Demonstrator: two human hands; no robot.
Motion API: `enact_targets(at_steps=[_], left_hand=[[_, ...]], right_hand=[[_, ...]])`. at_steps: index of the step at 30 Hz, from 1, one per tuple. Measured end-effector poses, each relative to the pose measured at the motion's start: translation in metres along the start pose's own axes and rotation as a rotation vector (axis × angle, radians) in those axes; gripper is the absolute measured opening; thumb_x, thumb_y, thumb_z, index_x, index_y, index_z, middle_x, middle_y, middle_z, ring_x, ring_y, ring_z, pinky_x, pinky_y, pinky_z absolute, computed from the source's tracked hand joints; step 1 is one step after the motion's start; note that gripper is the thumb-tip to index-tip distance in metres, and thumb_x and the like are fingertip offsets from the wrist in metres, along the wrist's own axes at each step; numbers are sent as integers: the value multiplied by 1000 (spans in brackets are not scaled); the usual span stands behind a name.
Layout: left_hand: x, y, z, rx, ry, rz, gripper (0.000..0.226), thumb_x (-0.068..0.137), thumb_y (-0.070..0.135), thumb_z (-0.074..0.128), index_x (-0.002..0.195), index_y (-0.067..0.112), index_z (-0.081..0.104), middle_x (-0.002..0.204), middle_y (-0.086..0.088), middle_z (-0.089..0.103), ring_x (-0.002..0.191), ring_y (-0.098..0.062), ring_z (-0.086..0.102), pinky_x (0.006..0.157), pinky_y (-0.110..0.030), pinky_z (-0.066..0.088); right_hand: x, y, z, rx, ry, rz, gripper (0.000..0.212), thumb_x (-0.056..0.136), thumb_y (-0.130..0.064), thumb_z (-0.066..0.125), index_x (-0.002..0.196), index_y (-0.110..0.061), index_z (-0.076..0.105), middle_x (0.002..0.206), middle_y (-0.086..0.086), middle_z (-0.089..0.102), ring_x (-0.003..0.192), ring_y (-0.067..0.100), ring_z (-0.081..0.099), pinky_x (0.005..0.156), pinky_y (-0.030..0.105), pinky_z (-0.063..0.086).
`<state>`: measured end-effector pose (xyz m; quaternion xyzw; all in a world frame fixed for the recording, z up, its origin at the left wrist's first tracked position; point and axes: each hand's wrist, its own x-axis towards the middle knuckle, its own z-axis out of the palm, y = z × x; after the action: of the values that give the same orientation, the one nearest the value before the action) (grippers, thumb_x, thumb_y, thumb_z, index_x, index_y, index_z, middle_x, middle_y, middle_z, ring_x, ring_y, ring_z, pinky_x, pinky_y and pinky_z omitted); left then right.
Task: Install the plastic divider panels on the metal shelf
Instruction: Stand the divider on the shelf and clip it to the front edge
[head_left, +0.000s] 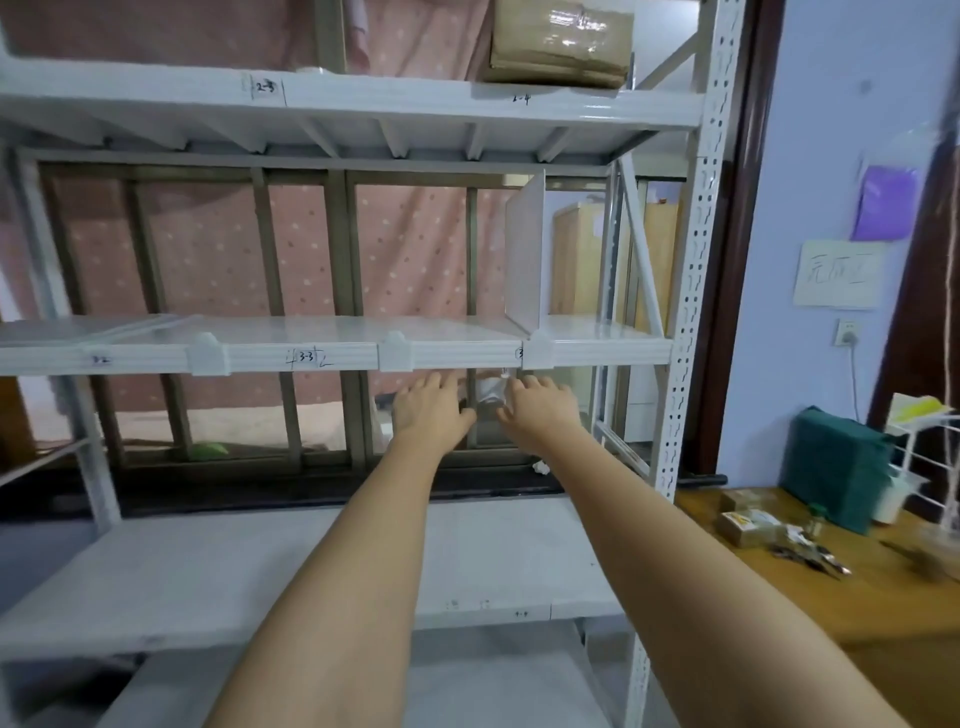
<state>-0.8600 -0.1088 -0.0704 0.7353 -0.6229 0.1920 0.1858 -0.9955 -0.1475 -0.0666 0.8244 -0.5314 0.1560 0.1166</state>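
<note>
A white metal shelf (291, 358) fills the view, with several levels. One white plastic divider panel (525, 254) stands upright on the middle level near the right, its clip (540, 351) on the front edge. Two more white clips (208, 353) (396, 351) sit on that edge without panels. My left hand (428, 410) and my right hand (540, 413) reach under the middle level, fingers spread. Between them is a small white piece (491, 392); my right fingertips touch it, and whether they grip it I cannot tell.
A cardboard box (561, 41) rests on the upper level. The perforated right upright (696, 291) borders a wooden table (810, 587) with a green box (831, 462), small cartons and a wire rack. Behind the shelf are a window frame and pink dotted curtain.
</note>
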Motion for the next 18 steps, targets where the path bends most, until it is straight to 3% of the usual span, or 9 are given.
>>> enact_targets(at_steps=[4,9,11,14,18], left_hand=[[-11,-2,-19,40,35,41,51,94,43,46,137,17,42,136,-8,49,124,-26,46,102,-40,37],[-15,-5,-34,98,8,5,61,98,50,33,150,19,26,156,-6,26,144,-25,21,116,-44,20],[-18,-4,-37,108,-13,-4,60,99,49,32,151,20,23,158,-6,20,146,-25,16,117,-44,16],[-29,-10,-38,126,-32,-10,58,98,46,34,149,19,26,156,-7,25,144,-25,19,116,-43,18],[-57,-43,-40,159,-66,-111,57,98,45,34,149,19,27,155,-7,25,144,-24,20,116,-43,19]], right_hand=[[-9,-5,-15,-13,20,-40,55,99,-44,35,144,-12,35,149,8,38,137,26,34,108,42,30],[-13,-19,-27,5,-20,-45,60,101,-42,27,153,-13,16,159,11,15,146,27,15,115,43,19],[-14,-26,-27,12,-18,-57,59,102,-42,24,152,-13,18,158,12,19,145,28,18,115,45,20],[-16,-38,-22,31,-1,-94,56,101,-40,25,149,-12,24,153,12,29,141,29,27,112,46,25],[-18,-71,-13,62,-33,-184,61,102,-43,26,154,-12,15,159,12,19,145,29,19,115,47,18]])
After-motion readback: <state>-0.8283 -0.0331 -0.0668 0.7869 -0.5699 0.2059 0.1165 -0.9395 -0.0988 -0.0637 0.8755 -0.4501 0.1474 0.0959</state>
